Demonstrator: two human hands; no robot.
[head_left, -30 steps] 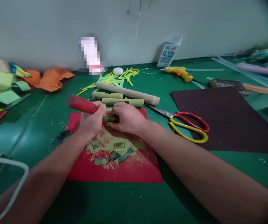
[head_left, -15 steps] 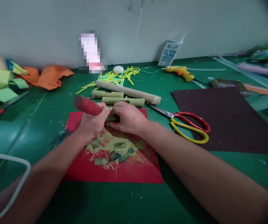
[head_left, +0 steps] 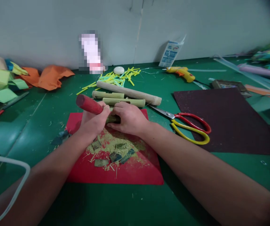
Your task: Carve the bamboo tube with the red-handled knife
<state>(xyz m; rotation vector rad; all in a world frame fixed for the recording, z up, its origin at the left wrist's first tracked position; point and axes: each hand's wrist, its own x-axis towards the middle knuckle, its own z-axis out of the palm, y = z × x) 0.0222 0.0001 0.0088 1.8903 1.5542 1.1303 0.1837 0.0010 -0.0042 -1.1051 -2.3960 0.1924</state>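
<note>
L hand point(head_left: 96, 121) clamped on red cylindrical handle point(head_left: 89, 104), R hand point(head_left: 129, 117) on green bamboo tube point(head_left: 113, 119) nr far edge of red rectangular mat point(head_left: 116, 178); prob. carving, next cut needs steadiness.

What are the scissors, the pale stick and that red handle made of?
Scissors: blades look like shiny grey metal; the smooth, glossy red and yellow grips seem plastic-covered.
Pale stick: probably wood or bamboo, judging by its dull, unpainted-looking surface.
Red handle: perhaps painted wood or plastic; its smooth, even colour can't settle which.
</note>
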